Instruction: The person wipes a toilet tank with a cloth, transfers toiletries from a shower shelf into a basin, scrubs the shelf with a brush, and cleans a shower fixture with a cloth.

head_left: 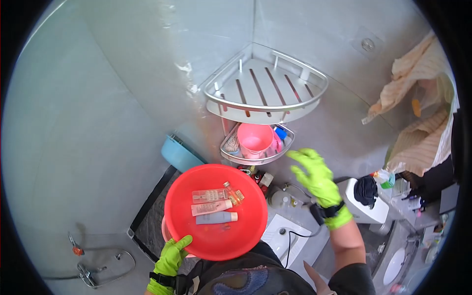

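My left hand [169, 258], in a yellow-green rubber glove, grips the rim of a red basin [216, 250], thumb over the edge. Inside the basin lie a pink tube [210, 207], a grey-blue tube [212, 218], a clear packet [209, 196] and small bottles [233, 192]. My right hand [313, 178], gloved alike, is raised with its fingers apart and nothing in it. It is nearest the lower corner shelf [253, 161], just to its right. On that shelf stands a pink cup [255, 138] beside a blue-capped item [280, 132].
Above is a larger metal corner shelf [268, 93]. A blue basin [179, 153] leans by the wall. To the right are a toilet tank [361, 204] with dark cloth, a washbasin [395, 265] and a hanging towel [418, 98]. A shower mixer [88, 275] is lower left.
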The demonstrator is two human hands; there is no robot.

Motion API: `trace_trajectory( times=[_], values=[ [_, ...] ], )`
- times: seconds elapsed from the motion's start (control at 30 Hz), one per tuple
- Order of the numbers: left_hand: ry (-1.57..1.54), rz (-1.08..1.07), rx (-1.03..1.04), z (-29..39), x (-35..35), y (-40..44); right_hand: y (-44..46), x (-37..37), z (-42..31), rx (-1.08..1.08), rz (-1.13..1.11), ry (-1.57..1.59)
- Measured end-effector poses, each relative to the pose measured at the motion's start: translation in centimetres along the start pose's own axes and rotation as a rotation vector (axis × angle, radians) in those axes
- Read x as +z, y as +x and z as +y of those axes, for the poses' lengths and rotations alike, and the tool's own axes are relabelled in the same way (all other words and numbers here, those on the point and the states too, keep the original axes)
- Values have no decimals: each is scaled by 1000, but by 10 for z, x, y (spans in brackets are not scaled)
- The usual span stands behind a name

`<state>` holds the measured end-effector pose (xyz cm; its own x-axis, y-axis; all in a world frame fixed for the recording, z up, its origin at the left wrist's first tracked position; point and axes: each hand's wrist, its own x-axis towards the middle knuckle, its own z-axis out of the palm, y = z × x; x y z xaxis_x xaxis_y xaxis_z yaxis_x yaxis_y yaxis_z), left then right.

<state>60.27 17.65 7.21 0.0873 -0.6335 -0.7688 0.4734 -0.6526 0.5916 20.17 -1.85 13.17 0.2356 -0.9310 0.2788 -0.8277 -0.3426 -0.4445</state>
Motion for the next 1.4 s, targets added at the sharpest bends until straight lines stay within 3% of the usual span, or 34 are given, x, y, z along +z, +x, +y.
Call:
trace_trajectory(
  times=[0.03, 0.17, 0.27, 0.37, 0.47, 0.5, 0.63, 0.73, 0.8, 0.87, 0.97, 1.1, 1.2, 1.23, 1.3, 1.37, 1.4],
  values=[
    [119, 33, -33, 4, 6, -5, 21, 19, -7, -34, -32, 28],
    [-40, -3, 47, -19, 5, 2, 72, 134, 44, -118, -140, 366],
    [-61, 16, 28, -40, 4, 6, 66, 101, 9, -186, 8, 230],
    [-140, 16, 41, -56, 6, 9, 30, 98, -8, -120, -63, 661],
    [-167, 46, 21, -72, 3, 23, 8, 66, -45, -327, -313, 320],
    [-163, 65, 8, -76, 2, 28, 3, 76, -41, -373, -337, 440],
    [-209, 38, -7, -80, 9, 36, -4, 100, -28, -391, -603, 203],
    [-197, 17, -21, -85, 10, 40, 32, 83, -20, -248, -280, 252],
    [-149, 32, -51, -79, 13, 38, 70, 95, 25, -315, -96, 126],
    [-152, 12, -37, -83, 13, 40, 91, 107, 52, -238, -53, -72],
    [-90, 36, -50, -81, 18, 36, 105, 125, 68, -41, -452, -28],
    [-106, 29, -28, -80, 19, 34, 107, 130, 72, 120, -409, 100],
    [-122, 63, -46, -83, 10, 34, 103, 126, 84, -50, -207, 171],
    [-144, 67, -30, -85, 8, 34, 103, 128, 93, -216, -198, 46],
    [-186, 71, 0, -91, 2, 33, 102, 134, 95, -41, -308, 44],
    [-217, 60, 14, -95, -3, 32, 98, 133, 99, -407, -195, -192],
    [-233, 56, 22, -95, -5, 32, 104, 128, 89, -296, -221, -41]
  ],
)
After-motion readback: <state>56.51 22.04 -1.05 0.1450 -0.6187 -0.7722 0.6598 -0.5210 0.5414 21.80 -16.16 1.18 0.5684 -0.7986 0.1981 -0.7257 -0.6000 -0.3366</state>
